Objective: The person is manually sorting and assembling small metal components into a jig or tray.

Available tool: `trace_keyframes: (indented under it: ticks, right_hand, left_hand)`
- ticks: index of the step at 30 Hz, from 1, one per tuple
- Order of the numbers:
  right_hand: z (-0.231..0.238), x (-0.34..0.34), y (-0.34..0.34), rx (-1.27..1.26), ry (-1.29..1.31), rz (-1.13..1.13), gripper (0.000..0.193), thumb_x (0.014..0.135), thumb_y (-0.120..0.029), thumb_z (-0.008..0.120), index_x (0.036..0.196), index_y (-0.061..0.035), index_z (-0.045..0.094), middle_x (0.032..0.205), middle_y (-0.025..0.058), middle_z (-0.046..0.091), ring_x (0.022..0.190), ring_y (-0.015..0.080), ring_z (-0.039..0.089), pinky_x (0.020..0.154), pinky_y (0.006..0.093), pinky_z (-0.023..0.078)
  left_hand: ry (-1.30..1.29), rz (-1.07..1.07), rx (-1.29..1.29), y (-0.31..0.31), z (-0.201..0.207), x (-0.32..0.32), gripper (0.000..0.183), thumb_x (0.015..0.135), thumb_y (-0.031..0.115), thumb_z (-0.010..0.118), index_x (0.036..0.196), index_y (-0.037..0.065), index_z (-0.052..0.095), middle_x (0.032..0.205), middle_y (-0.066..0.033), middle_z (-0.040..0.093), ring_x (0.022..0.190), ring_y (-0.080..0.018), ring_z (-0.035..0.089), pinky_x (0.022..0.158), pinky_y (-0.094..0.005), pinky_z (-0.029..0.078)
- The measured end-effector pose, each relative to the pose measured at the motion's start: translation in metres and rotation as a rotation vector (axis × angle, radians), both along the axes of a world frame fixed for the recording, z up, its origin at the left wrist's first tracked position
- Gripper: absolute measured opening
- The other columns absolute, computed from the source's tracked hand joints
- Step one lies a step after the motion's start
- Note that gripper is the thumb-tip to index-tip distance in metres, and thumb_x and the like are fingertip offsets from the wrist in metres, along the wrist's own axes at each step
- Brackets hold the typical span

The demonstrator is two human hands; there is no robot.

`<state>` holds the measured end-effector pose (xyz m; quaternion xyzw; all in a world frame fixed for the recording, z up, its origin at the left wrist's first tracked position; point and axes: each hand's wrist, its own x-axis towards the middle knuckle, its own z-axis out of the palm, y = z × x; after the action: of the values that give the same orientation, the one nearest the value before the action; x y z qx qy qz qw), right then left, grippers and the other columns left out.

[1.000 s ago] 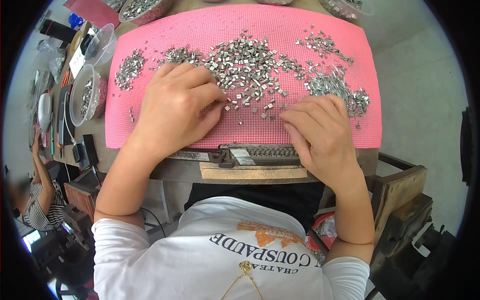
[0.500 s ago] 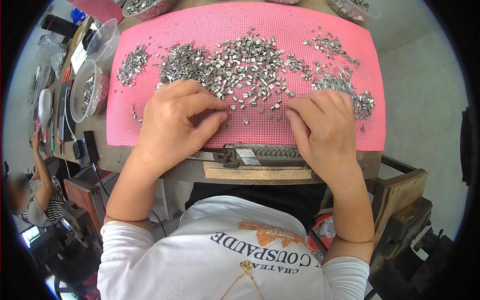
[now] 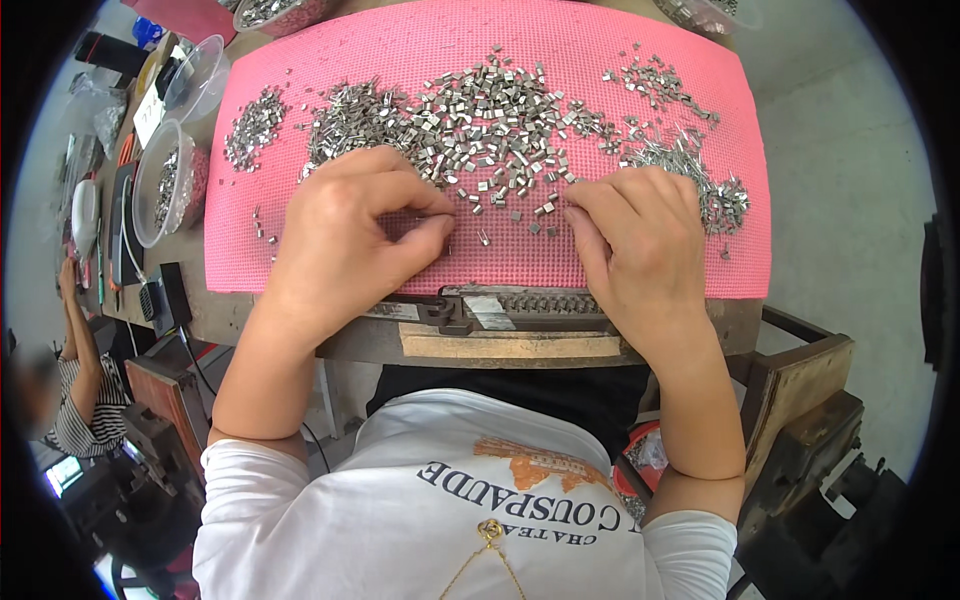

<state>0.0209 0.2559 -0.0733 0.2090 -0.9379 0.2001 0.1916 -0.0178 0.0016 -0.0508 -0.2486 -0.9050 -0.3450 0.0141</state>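
My left hand (image 3: 362, 228) rests over the left middle of a pink textured mat (image 3: 380, 265). Its thumb and forefinger are brought close together, and anything between the tips is too small to make out. To the right, my right hand (image 3: 648, 240) has thumb and forefinger drawn together, its grip likewise unclear. Beyond and between the hands spreads a pile of small silver metal cans (image 3: 490, 120). A single two-legged piece (image 3: 484, 237) lies apart between my hands. Thin-leaded silver parts (image 3: 680, 165) lie just beyond my right hand.
A dark metal rail with a toothed strip (image 3: 530, 303) runs along the near table edge. More parts lie in a heap (image 3: 255, 130) at the mat's left. A clear tub (image 3: 143, 200) of parts stands left of the mat. Another person's arm (image 3: 85, 345) shows far left.
The view has shifted slightly, so the mat and parts sit a little further left and up. Both hands keep nearly the same pose and place, with only small finger movement.
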Motion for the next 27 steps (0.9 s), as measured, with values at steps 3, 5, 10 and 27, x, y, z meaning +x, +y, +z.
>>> trace_keyframes:
  ticks: [3, 5, 10, 27]
  right_hand:
    - [-0.001, -0.002, 0.001, -0.011, -0.02, -0.004, 0.016, 0.084, -0.006, 0.079, 0.097, -0.0086, 0.071, 0.09, 0.0049, 0.065, 0.088, 0.0258, 0.063, 0.082, 0.0406, 0.045]
    - [-0.001, -0.004, 0.0, -0.061, -0.046, 0.001, 0.013, 0.085, -0.005, 0.078, 0.095, -0.0075, 0.069, 0.089, 0.0066, 0.064, 0.087, 0.0272, 0.062, 0.081, 0.0411, 0.045]
    - [-0.001, -0.007, -0.003, -0.046, -0.135, -0.034, 0.011, 0.088, -0.004, 0.073, 0.095, -0.006, 0.065, 0.09, 0.0088, 0.062, 0.09, 0.029, 0.06, 0.083, 0.042, 0.045]
    - [0.007, 0.022, -0.015, -0.158, -0.246, -0.12, 0.002, 0.092, -0.01, 0.071, 0.092, -0.0083, 0.069, 0.081, 0.0021, 0.061, 0.083, 0.0217, 0.056, 0.088, 0.0381, 0.035]
  left_hand:
    - [-0.087, -0.001, 0.062, -0.012, 0.004, 0.007, 0.012, 0.075, 0.004, 0.082, 0.086, 0.005, 0.079, 0.079, -0.0068, 0.068, 0.073, -0.0231, 0.068, 0.066, -0.0351, 0.054]
    - [-0.184, 0.03, 0.061, -0.016, 0.001, 0.015, 0.015, 0.074, 0.003, 0.083, 0.089, 0.005, 0.08, 0.079, -0.007, 0.068, 0.072, -0.0224, 0.067, 0.066, -0.0342, 0.053]
    - [-0.174, 0.027, -0.006, -0.019, -0.002, 0.022, 0.02, 0.072, -0.003, 0.082, 0.092, 0.002, 0.081, 0.084, -0.0064, 0.071, 0.077, -0.0177, 0.066, 0.069, -0.0305, 0.051]
    - [0.017, 0.058, -0.043, -0.012, -0.011, 0.028, 0.013, 0.075, 0.012, 0.086, 0.086, 0.01, 0.08, 0.08, -0.0047, 0.069, 0.076, -0.0257, 0.067, 0.07, -0.0389, 0.051]
